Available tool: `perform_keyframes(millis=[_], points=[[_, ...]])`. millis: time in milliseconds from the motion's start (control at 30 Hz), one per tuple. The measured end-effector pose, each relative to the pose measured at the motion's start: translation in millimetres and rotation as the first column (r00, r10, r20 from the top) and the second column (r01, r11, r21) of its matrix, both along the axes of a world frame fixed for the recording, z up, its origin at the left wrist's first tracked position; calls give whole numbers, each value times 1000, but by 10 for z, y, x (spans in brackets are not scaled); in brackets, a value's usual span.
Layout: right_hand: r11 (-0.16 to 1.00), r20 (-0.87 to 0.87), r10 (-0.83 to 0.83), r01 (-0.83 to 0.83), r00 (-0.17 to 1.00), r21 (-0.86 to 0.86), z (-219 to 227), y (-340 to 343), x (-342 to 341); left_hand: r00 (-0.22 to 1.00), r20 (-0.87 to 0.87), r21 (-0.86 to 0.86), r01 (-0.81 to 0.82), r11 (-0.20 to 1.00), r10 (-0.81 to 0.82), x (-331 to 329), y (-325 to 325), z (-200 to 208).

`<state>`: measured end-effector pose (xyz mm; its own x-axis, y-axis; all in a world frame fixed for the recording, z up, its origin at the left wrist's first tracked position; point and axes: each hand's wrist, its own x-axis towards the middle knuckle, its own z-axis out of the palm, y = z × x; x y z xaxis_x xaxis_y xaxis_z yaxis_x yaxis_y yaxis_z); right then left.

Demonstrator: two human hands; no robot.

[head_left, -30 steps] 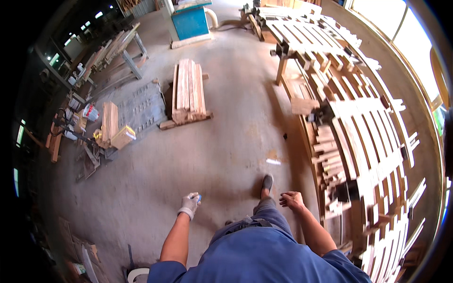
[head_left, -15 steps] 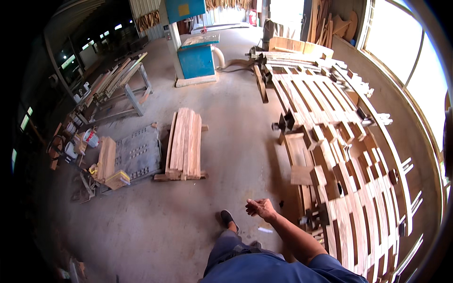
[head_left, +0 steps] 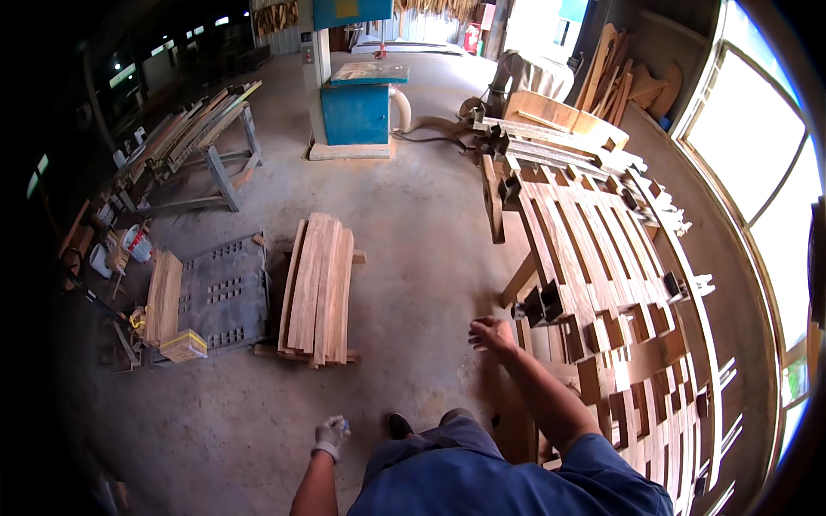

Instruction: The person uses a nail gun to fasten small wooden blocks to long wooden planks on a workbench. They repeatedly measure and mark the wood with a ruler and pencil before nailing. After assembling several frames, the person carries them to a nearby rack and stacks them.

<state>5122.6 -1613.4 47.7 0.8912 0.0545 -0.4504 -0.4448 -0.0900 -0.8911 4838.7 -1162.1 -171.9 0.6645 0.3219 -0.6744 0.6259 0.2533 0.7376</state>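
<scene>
My left hand (head_left: pixel 329 436), in a pale glove, hangs low in front of me with its fingers curled. A small bluish spot shows at its fingertips, too small to name. My bare right hand (head_left: pixel 492 334) is held out over the floor, loosely open, with nothing visible in it. Nearest to it is a black metal clamp (head_left: pixel 542 304) on the edge of a long rack of wooden frames (head_left: pixel 594 267), and the two look apart. Left of centre lies a stack of planed wooden boards (head_left: pixel 315 288) on cross bearers.
A dark pallet (head_left: pixel 225 288) carries more boards (head_left: pixel 163 297) and a small carton (head_left: pixel 183 346). Ahead stands a blue machine (head_left: pixel 355 113) with a hose (head_left: pixel 401 112). A trestle (head_left: pixel 222 176) holds long strips at the left. Windows (head_left: pixel 747 129) line the right wall.
I have moved forward along the rack, and the board stack is lower in view. My gloved left hand has come into view. My right hand has loosened from a more closed shape.
</scene>
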Motion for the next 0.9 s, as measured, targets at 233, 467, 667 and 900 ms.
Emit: perform_keyframes(millis=[233, 467, 667, 900], points=[[965, 70, -93, 107, 993, -241, -81, -165, 2002, 984, -11, 96, -176, 980, 178, 385, 87, 374], [746, 168, -129, 207, 977, -633, -887, -1059, 3866, 284, -780, 196, 957, 213, -557, -915, -811, 192], [687, 26, -97, 86, 995, -722, -1073, -1252, 4693, 695, -667, 237, 539, 808, -268, -762, -1817, 467], [760, -82, -147, 60, 986, -647, -1435, -1145, 5062, 804, -594, 295, 248, 923, -25, -523, -2639, 892]])
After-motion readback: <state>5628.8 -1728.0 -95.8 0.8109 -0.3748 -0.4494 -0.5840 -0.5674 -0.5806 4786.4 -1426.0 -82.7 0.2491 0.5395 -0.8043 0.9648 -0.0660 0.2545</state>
